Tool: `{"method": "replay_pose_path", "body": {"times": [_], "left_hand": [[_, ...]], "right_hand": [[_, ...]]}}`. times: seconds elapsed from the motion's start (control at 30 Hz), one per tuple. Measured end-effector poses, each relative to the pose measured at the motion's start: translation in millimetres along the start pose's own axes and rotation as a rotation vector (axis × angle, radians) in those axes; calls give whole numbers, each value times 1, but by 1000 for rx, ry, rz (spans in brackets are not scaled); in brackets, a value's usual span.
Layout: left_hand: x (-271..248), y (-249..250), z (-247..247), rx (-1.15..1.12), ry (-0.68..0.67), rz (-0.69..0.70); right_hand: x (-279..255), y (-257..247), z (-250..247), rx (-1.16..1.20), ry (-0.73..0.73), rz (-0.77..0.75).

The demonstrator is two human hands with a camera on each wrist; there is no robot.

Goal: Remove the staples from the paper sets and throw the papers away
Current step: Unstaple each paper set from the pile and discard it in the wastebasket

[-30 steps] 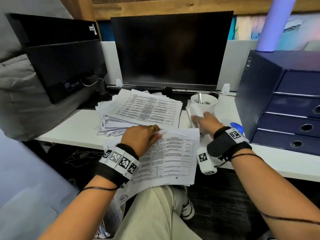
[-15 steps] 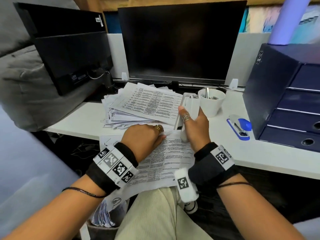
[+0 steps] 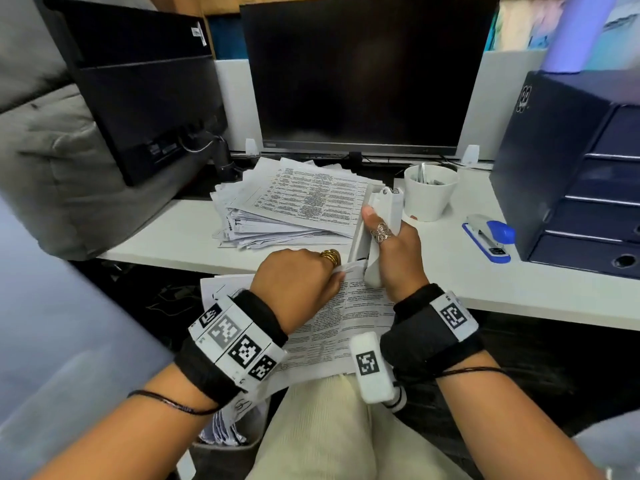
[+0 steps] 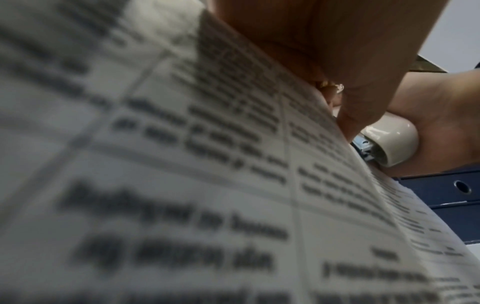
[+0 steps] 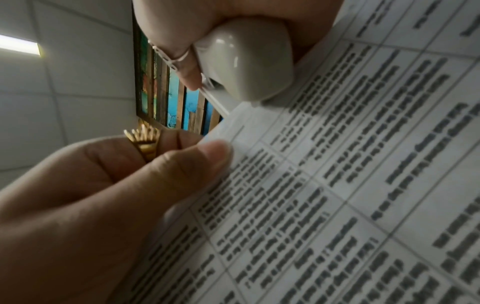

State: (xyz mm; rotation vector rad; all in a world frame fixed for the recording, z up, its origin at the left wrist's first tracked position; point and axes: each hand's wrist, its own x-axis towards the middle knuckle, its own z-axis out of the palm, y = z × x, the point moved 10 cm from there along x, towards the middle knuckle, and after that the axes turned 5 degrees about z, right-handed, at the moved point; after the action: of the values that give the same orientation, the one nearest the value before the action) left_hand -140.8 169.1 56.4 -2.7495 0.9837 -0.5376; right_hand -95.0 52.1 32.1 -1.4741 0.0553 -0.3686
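The left hand (image 3: 298, 277) is closed on the top corner of a paper set (image 3: 332, 327), the sheets pinched between thumb (image 5: 197, 162) and curled fingers so that the corner is kept taut and lifted off the lap. The right hand (image 3: 391, 251) is wrapped around a white stapler (image 3: 377, 233), held upright with its rounded rear end turned down against that same corner; a thin metal tongue (image 5: 215, 100) at that end is seen touching the paper edge, presumably to be slid under the staple. The set is held just in front of the table (image 3: 180, 233) edge, over the person's knees.

On the table behind, a thick stack of papers (image 3: 294, 206) is waiting, with a white cup (image 3: 429, 195) just beside it and a blue stapler (image 3: 491, 237) further right, near dark drawers (image 3: 588, 188). Below the left wrist, a bin with discarded sheets (image 3: 225, 427) is partly seen.

The staple itself cannot be made out: it is covered by the fingers and the tool. The printed text is too blurred to be read, and the bin is mostly cut off by the arm.
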Motion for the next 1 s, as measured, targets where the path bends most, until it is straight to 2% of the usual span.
{"method": "replay_pose_path", "body": {"times": [0.4,0.53,0.73,1.0], "left_hand": [[-3,5,11,-10,-38,42],[0,11,15,3,-34,72],[0,-5,19,-68,-30,48],[1,-5,23,-60,-38,76]], "right_hand": [[-10,-5,3,-11,61,-86],[-7,0,11,-23,34,-71],[-1,5,16,31,-84,27],[-6,-11,6,-51,-57,-101]]}}
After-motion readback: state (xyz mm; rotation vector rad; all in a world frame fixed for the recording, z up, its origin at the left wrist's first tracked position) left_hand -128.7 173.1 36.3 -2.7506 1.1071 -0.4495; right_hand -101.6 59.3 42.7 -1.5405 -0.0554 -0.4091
